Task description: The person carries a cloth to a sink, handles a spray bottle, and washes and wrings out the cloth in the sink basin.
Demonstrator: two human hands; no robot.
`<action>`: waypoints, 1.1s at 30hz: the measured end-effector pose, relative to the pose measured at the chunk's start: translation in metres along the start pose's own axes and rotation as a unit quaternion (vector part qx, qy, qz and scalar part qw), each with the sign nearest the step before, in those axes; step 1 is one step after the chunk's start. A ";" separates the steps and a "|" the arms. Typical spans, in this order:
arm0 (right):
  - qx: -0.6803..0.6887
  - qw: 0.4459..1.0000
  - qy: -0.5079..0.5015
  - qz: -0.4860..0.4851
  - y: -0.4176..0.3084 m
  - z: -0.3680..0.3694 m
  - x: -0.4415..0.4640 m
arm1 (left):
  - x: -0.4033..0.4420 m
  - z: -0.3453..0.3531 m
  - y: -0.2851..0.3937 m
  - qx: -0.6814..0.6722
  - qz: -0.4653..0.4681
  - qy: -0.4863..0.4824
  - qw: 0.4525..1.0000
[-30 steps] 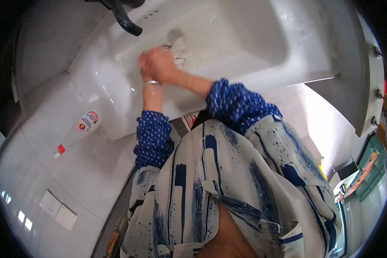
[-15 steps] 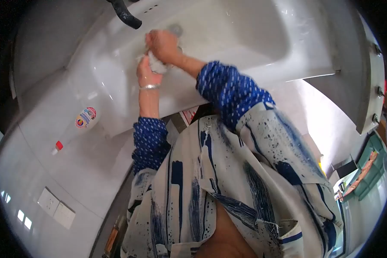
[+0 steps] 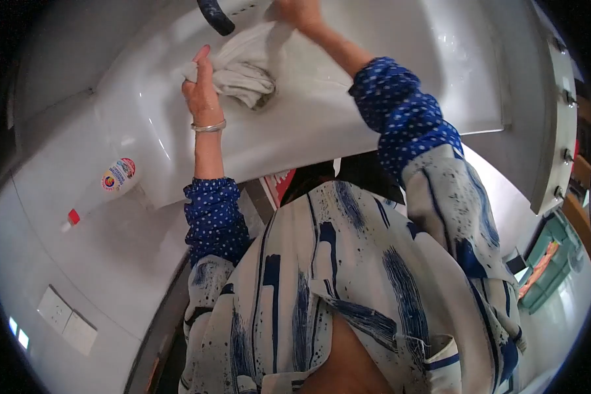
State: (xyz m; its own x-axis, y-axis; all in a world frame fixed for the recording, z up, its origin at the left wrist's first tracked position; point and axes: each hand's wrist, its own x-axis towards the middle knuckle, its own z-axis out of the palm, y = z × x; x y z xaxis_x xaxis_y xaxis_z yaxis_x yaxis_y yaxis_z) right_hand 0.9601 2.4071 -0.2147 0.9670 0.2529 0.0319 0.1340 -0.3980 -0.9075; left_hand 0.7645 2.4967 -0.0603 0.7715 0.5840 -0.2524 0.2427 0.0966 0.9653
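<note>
On the desk beside the basin, I see a red-capped bottle. Inside the basin, my left hand — a bangle at its wrist — pinches one end of a bunched white cloth between thumb and fingers. Right of the black spout, my right hand is at the cloth's other end — blurred, so I can't tell its grip.

Your left hand: closed, one digit sticking up, left forearm pointing nearly straight out. Your right hand: farther out, apart, blurred; right forearm slants inward.
</note>
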 end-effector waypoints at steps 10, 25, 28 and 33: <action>-0.192 0.969 0.151 -0.032 0.045 -0.069 -0.046 | -0.014 -0.025 -0.102 0.439 0.199 -0.115 0.869; -0.071 0.987 -0.074 -0.124 -0.071 0.020 -0.117 | 0.017 -0.006 -0.095 -0.247 -0.248 -0.030 0.936; -0.080 0.991 -0.042 -0.098 -0.076 0.022 -0.114 | 0.027 -0.018 -0.113 -0.354 -0.224 -0.107 0.902; 0.108 0.962 -0.011 -0.251 -0.126 -0.004 -0.161 | 0.022 0.000 -0.089 -0.279 -0.214 -0.002 0.936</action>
State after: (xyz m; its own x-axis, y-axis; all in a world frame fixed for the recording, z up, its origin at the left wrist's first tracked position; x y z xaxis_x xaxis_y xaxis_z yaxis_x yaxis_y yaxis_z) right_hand 0.7882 2.4135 -0.1037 0.7871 0.3850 0.4819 0.5326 -0.0300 -0.8459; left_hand 0.7603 2.5011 -0.1519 0.6758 0.3933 -0.6233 0.1858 0.7275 0.6605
